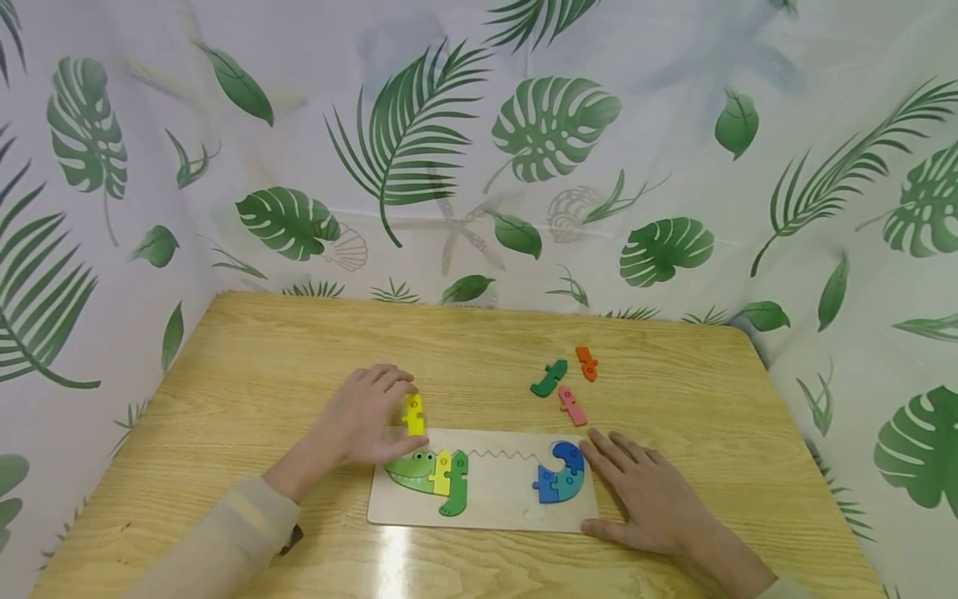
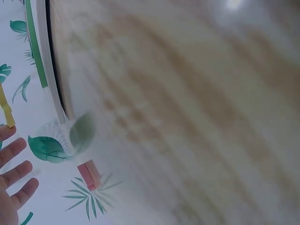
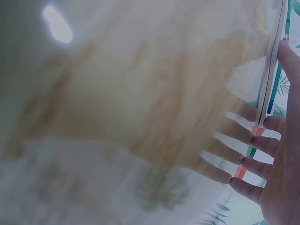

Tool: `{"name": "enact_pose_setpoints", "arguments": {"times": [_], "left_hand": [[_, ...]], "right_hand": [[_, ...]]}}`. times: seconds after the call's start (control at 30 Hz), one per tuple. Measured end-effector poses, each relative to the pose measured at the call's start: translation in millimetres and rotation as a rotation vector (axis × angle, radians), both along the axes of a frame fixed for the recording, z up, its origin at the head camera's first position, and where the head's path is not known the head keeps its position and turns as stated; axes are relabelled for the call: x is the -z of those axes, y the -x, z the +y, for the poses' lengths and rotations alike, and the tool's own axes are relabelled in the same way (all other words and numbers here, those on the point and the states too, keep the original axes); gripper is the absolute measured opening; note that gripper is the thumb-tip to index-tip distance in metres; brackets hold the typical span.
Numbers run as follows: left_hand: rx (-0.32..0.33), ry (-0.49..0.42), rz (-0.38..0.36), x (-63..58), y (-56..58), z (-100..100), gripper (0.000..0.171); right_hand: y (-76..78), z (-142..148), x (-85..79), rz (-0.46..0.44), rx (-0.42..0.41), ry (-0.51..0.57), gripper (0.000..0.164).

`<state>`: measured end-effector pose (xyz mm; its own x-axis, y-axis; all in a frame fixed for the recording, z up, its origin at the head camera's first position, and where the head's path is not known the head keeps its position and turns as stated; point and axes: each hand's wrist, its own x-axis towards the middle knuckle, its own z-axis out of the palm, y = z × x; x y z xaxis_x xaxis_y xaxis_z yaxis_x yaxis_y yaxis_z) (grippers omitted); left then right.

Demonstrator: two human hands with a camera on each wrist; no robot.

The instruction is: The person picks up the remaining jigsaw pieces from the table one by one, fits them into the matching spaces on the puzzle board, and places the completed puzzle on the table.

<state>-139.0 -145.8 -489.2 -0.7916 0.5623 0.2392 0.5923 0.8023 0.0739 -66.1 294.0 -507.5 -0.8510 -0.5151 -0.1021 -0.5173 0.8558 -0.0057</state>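
Observation:
My left hand pinches a yellow puzzle piece between thumb and fingers at the upper left edge of a wooden puzzle board. In the left wrist view a fingertip meets one end of that yellow piece. The board holds a green crocodile head, a yellow piece and a green leg piece on its left. Blue tail pieces lie together on its right. My right hand rests flat with spread fingers, its thumb and index finger at the board's right edge.
Beyond the board, a dark green piece, an orange piece and a pink piece lie loose on the wooden table. A leaf-patterned cloth hangs around the table's back and sides.

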Motion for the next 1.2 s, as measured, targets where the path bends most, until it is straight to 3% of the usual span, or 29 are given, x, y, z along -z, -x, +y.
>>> {"name": "enact_pose_setpoints", "arguments": {"times": [0.8, 1.2], "left_hand": [[0.076, -0.041, 0.031, -1.8, -20.3, 28.7, 0.069], [0.072, -0.047, -0.064, -4.2, -30.5, 42.2, 0.07]], "right_hand": [[0.9, 1.0, 3.3, -0.011, 0.001, -0.004, 0.105], [2.5, 0.7, 3.6, -0.005, -0.001, -0.009, 0.106]]}}
